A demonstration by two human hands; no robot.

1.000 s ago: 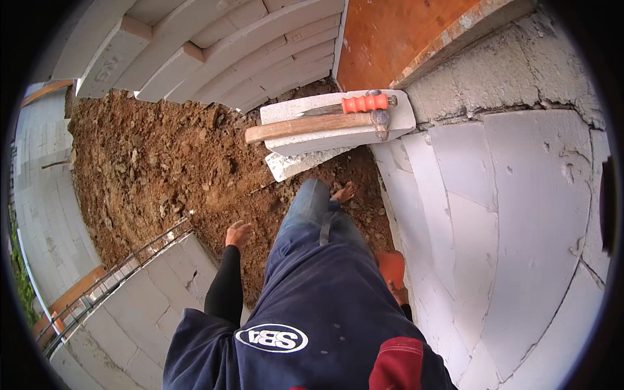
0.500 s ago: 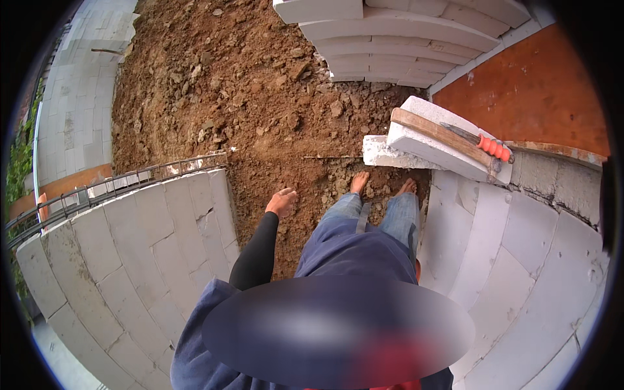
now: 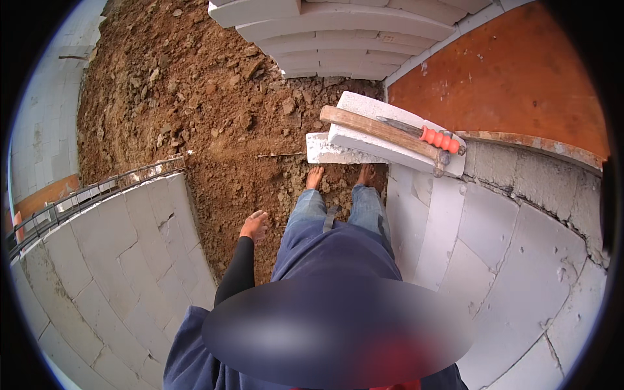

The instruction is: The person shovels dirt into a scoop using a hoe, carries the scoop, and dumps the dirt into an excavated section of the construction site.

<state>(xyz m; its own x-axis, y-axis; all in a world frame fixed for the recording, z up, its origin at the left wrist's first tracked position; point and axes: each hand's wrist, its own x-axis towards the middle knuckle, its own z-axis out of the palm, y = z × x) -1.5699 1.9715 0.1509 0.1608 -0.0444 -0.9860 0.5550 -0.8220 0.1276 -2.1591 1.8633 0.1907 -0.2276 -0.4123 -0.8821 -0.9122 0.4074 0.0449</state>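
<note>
My left hand (image 3: pixel 255 225) hangs in the air over the brown soil, beside the top of the left block wall. Its fingers are loosely bent and apart, with nothing seen in them. My right hand is out of view. Ahead of my bare feet, a white block (image 3: pixel 390 140) lies slantwise, partly over a smaller rough block piece (image 3: pixel 325 148). On the upper block rests a hammer with a wooden handle (image 3: pixel 374 127). Beside it lies a pointed metal tool with a ridged orange-red grip (image 3: pixel 441 139). Neither tool is touched by my left hand.
Block walls stand close on the left (image 3: pixel 140 247) and right (image 3: pixel 513 240). Steel rebar (image 3: pixel 97 188) runs along the left wall's far end. Stacked white blocks (image 3: pixel 351 39) stand ahead, next to an orange-brown board (image 3: pixel 500 78). Loose, lumpy soil (image 3: pixel 175 84) covers the ground.
The view has swung right, so the walls, blocks and tools sit further left in it. My left hand stays low at my side, and the tools lie on the block as before.
</note>
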